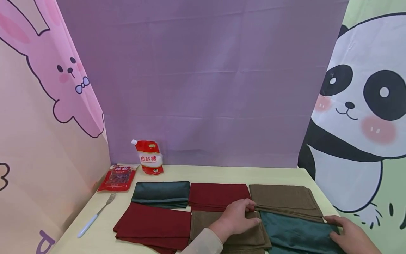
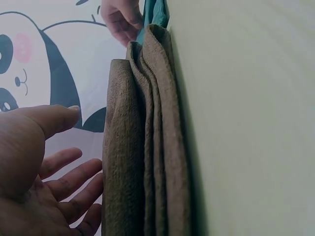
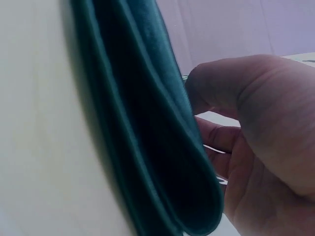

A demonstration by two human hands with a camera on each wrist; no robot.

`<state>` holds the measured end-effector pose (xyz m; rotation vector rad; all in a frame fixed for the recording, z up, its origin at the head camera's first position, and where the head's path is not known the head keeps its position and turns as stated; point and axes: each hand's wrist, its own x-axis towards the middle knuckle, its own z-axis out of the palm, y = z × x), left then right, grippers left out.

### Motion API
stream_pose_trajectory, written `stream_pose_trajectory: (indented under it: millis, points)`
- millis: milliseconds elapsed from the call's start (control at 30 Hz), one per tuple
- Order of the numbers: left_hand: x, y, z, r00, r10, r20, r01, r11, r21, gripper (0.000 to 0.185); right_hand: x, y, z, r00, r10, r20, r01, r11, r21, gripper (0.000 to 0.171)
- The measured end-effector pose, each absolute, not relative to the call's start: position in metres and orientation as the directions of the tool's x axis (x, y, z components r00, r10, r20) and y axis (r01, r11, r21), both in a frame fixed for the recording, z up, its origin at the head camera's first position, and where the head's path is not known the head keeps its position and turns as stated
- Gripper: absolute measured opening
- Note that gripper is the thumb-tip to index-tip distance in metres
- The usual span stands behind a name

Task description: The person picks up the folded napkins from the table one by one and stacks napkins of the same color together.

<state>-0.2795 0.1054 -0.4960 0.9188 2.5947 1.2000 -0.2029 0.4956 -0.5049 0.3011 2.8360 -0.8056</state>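
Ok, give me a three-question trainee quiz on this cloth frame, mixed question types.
1. True or false: the fork lies on the red cloths.
2. How many folded cloth piles are on the table? A) four B) six C) eight
3. Which cloth does the right hand rest on?

Key: 1. False; it lies on bare table, left of them. 2. B. 3. The near teal cloth; the left hand rests on the near brown cloth.
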Motion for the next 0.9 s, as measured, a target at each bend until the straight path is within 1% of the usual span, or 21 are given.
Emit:
stream_pose_trajectory:
  millis: [200,567,733,900]
  points:
    - [-0.280,0.112,-0.499,-0.796,0.589,0.141,0.523,0.552,0.650,0.040,-0.205,0.498,-0.507,-0.967,0.132,-0.218,0.224,0.849,-0.479,0.057]
    - [-0.278,0.119,-0.500,-0.797,0.591,0.122,0.539,0.607,0.583,0.039,-0.206,0.500,-0.509,-0.977,0.115,-0.177,0.186,0.864,-0.467,0.052]
    - [-0.277,0.122,-0.500,-0.789,0.602,0.124,0.560,0.621,0.548,0.036,-0.203,0.497,-0.509,-0.983,0.114,-0.147,0.172,0.859,-0.482,0.038]
    - [-0.277,0.124,-0.502,-0.781,0.612,0.124,0.571,0.621,0.536,0.034,-0.199,0.494,-0.507,-0.993,0.115,-0.040,0.121,0.876,-0.467,0.021]
